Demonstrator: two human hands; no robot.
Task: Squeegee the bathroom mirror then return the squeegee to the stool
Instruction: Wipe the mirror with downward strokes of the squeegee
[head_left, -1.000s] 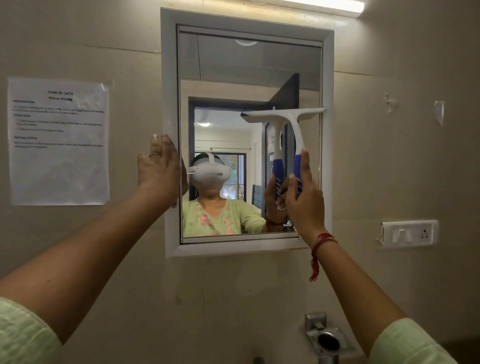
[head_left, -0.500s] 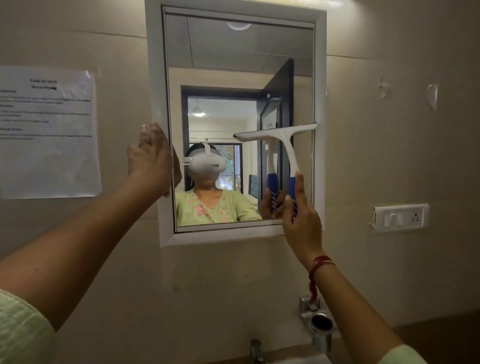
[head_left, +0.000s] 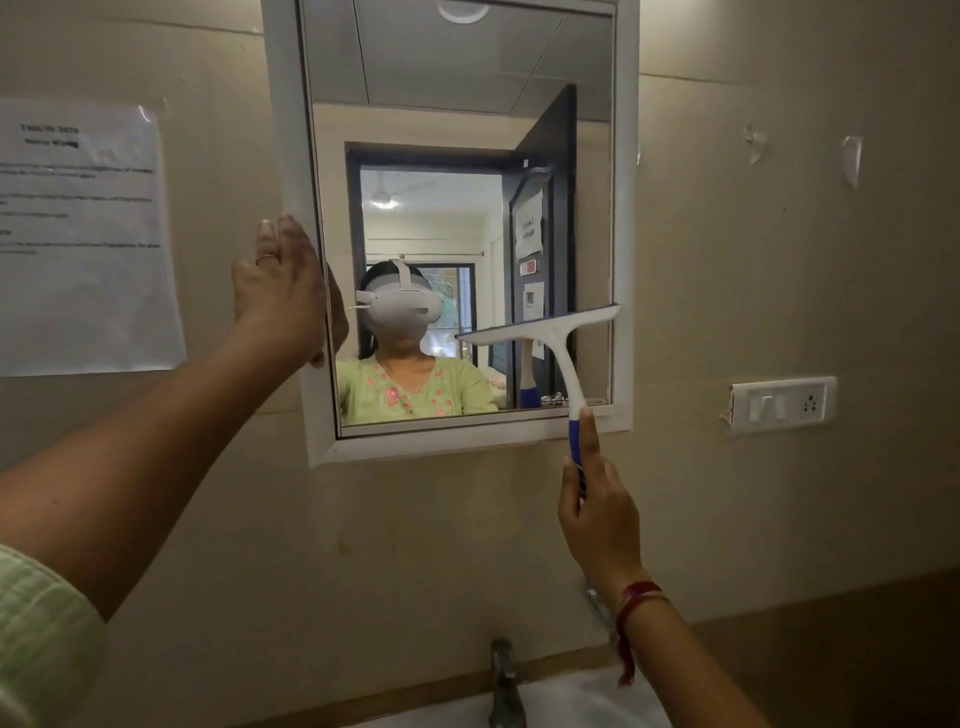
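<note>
Right hand (head_left: 597, 514) grips squeegee (head_left: 545, 327), blade low on mirror (head_left: 441, 130) — left hand (head_left: 280, 296) flat against frame (head_left: 285, 130).

Wall (head_left: 779, 270): beige and plain, filling the frame behind everything.
Mirror (head_left: 415, 78): white-framed, fixed to the wall at upper centre, its top cut off by the frame edge.
Paper sheet (head_left: 83, 239): stuck flat at the left edge, apart from the mirror; the print is too blurred to read.
Switch plate (head_left: 779, 404): white, at right, level with the mirror's bottom edge.
Clear stick-on pieces (head_left: 852, 161): two, upper right.
Tap (head_left: 504, 680): bottom centre, over a white basin (head_left: 571, 701).
</note>
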